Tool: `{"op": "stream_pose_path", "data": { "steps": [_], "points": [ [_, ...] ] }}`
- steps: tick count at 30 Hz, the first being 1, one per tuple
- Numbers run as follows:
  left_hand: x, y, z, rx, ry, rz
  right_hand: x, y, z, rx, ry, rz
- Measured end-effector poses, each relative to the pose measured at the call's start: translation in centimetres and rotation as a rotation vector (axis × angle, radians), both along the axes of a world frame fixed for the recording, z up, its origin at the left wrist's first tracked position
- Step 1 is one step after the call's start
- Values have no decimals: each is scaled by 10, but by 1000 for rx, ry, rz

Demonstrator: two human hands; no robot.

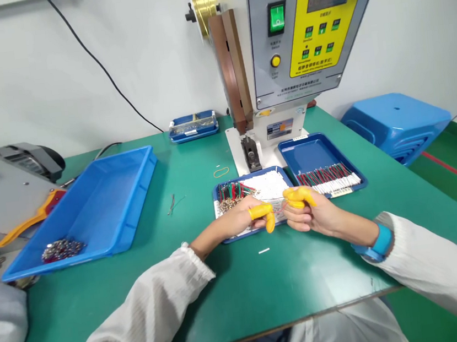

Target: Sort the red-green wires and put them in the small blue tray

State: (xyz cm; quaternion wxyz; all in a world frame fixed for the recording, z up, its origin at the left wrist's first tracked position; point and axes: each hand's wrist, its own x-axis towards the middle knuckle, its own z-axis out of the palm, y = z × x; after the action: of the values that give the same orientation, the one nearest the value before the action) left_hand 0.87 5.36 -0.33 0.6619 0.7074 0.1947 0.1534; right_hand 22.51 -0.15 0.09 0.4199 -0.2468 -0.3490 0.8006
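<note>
My left hand [244, 216] and my right hand [314, 211] are close together over the front blue tray [225, 241], yellow finger cots on their fingertips. A thin reddish wire [282, 207] spans the small gap between them, and both hands pinch it; its ends are hidden by the fingers. That tray contains small white pieces [271, 183], red, green and black wires [237, 189], and brass-coloured metal parts [227, 204]. Just behind my right hand, a second blue tray [307, 153] carries a row of wires with white sleeves [332, 183].
A grey machine [277, 93] with a yellow panel stands behind the trays. At left is a large blue bin [109, 199] with metal parts [62, 250]. A white tube [264, 251], wire scraps [171, 204] and a rubber band [221, 172] lie on the green table. A blue stool [399, 117] stands right.
</note>
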Motion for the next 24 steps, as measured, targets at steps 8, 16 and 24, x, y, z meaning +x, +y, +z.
{"op": "stream_pose_path", "data": {
  "steps": [8, 16, 24],
  "points": [
    [0, 0, -3, 16, 29, 26, 4, 0, 1, -10, -37, 101],
    [0, -1, -1, 61, 59, -1, -1, -4, 8, 35, -138, 20],
    [2, 1, -1, 105, 48, 7, 1, -3, 9, 107, -204, 35]
  ]
}}
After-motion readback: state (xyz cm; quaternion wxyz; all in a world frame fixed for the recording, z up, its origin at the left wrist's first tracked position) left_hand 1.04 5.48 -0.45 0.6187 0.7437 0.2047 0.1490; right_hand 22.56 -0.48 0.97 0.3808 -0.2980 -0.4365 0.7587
